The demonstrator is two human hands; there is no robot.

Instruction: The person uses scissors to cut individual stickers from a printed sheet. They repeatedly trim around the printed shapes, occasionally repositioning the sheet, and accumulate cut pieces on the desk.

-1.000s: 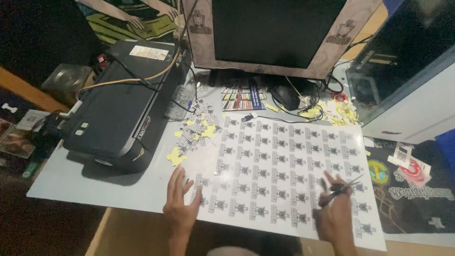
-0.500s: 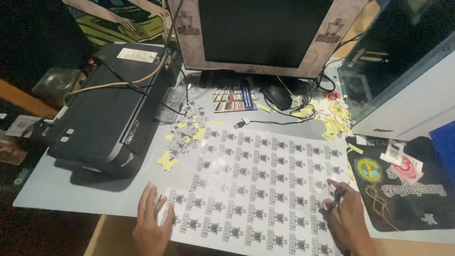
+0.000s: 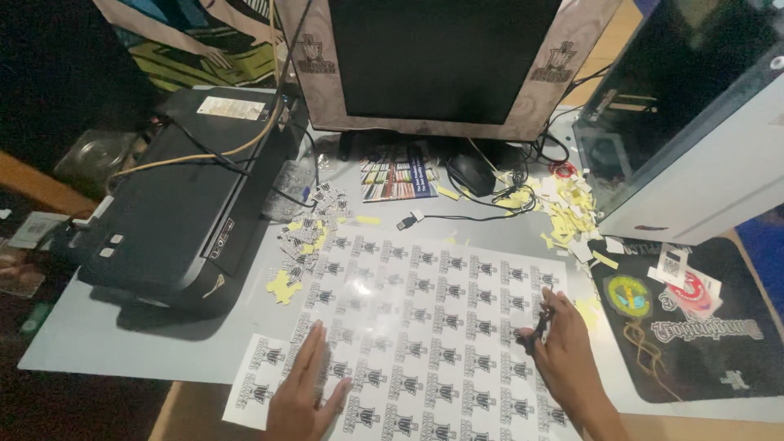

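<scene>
A glossy sheet printed with rows of small black-and-white stickers (image 3: 408, 327) lies flat on the pale desk (image 3: 122, 339). My left hand (image 3: 306, 388) rests palm down on the sheet's near left corner, fingers spread. My right hand (image 3: 563, 359) is at the sheet's right side, gripping a small dark cutting tool (image 3: 539, 327) whose tip touches the sheet. A pile of cut-out stickers (image 3: 306, 233) lies past the sheet's far left corner.
A black printer (image 3: 180, 204) stands at the left. A monitor (image 3: 441, 61), a dark mouse (image 3: 469, 171) and cables sit behind the sheet. Yellow paper scraps (image 3: 563, 212) lie at the right, beside a white and black machine (image 3: 694, 122) and a dark printed mat (image 3: 694, 318).
The view has shifted and come closer. My left hand moved rightward onto the sheet's near left corner. My right hand stays at the sheet's right side with the tool.
</scene>
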